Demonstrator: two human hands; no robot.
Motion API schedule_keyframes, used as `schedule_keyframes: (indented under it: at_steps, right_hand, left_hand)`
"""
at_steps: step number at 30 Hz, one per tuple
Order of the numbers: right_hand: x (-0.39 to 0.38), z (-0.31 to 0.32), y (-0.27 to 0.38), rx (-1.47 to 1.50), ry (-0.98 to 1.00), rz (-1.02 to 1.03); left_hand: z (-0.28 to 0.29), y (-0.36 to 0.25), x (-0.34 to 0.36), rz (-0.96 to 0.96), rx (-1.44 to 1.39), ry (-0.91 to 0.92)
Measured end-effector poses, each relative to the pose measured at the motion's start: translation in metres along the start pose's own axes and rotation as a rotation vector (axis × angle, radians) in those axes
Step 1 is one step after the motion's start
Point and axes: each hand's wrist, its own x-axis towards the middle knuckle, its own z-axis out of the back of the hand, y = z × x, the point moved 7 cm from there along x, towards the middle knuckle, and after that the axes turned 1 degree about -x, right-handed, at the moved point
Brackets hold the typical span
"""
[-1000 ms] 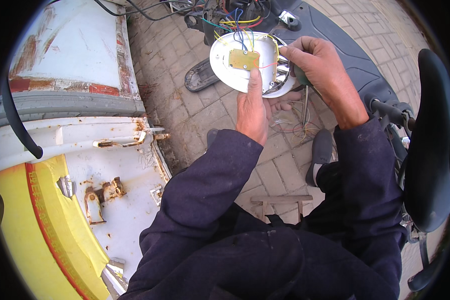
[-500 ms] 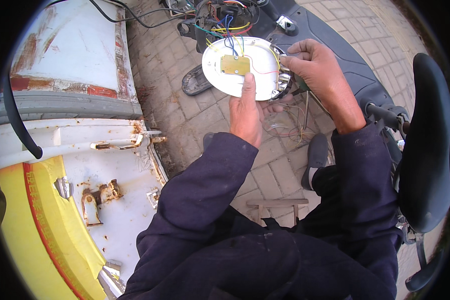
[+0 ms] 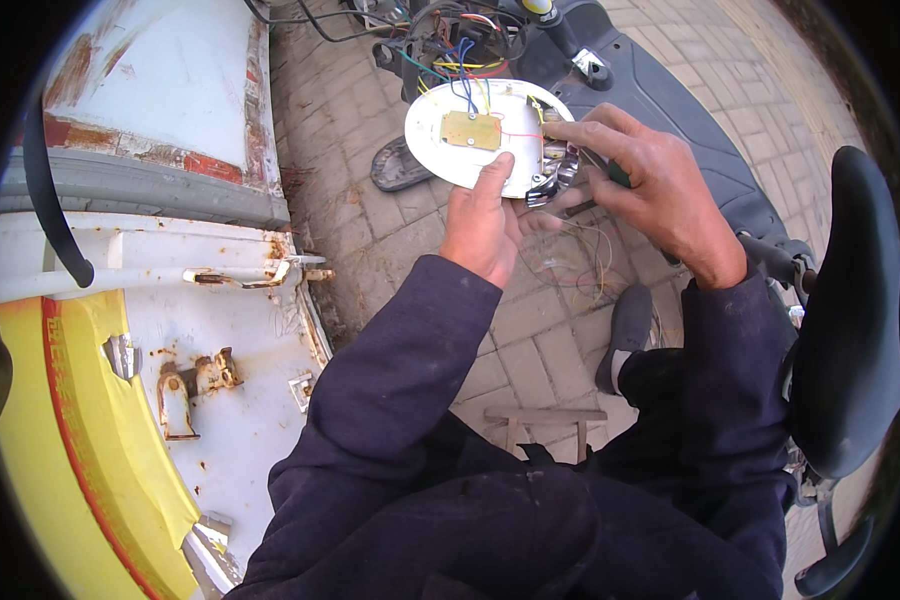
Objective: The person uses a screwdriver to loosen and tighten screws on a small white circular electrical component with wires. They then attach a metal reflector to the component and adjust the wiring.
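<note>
A white oval plastic housing (image 3: 433,150) is tilted with its inner side up in front of me. My left hand (image 3: 482,222) grips its near edge, thumb on the inside and fingers beneath. A yellowish circuit board (image 3: 471,131) is screwed inside, with blue, yellow and red wires running off it. At the right end sits a shiny chrome lamp part (image 3: 552,176). My right hand (image 3: 642,170) has its index finger on that end and keeps a green-handled screwdriver (image 3: 619,175) in its curled fingers; most of the tool is hidden.
A dark scooter body (image 3: 660,115) with exposed wiring (image 3: 470,40) lies ahead. Its black seat (image 3: 850,310) is at right. A rusty white metal panel (image 3: 240,440) with yellow cloth (image 3: 80,430) stands at left. A small wooden stool (image 3: 545,414) and loose wires (image 3: 595,262) are below.
The right end of the housing has tipped, showing more of the chrome part. My right index finger has reached further in over that end. The screwdriver's shaft no longer shows.
</note>
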Motion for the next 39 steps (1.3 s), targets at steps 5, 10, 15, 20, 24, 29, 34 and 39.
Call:
schedule_keyframes:
  at_steps: [5, 10, 15, 20, 24, 29, 34, 39]
  right_hand:
    - [-0.003, -0.007, 0.014, -0.299, -0.047, 0.137]
    - [-0.002, -0.007, 0.020, -0.248, -0.025, 0.150]
    - [0.000, 0.005, 0.022, -0.046, -0.064, 0.065]
    - [0.001, 0.003, 0.002, 0.318, -0.246, -0.220]
    - [-0.003, -0.004, -0.032, 0.657, -0.278, -0.483]
    - [-0.016, -0.030, -0.058, 1.214, -0.116, -0.827]
    - [-0.011, -0.034, -0.049, 1.379, -0.031, -0.738]
    - [-0.007, -0.032, -0.037, 1.524, 0.057, -0.689]
  left_hand:
    - [0.002, -0.004, -0.003, 0.035, 0.003, 0.026]
    - [0.005, -0.005, -0.002, 0.048, 0.037, 0.015]
    - [0.009, -0.004, 0.000, -0.014, 0.043, -0.072]
    - [0.006, 0.001, -0.001, 0.011, 0.075, -0.052]
    - [0.005, 0.003, -0.002, -0.008, 0.100, -0.062]
    - [0.007, 0.007, -0.002, -0.016, 0.122, -0.110]
    - [0.001, 0.016, -0.004, 0.036, 0.141, -0.047]
    - [-0.003, 0.019, -0.006, 0.043, 0.110, -0.054]
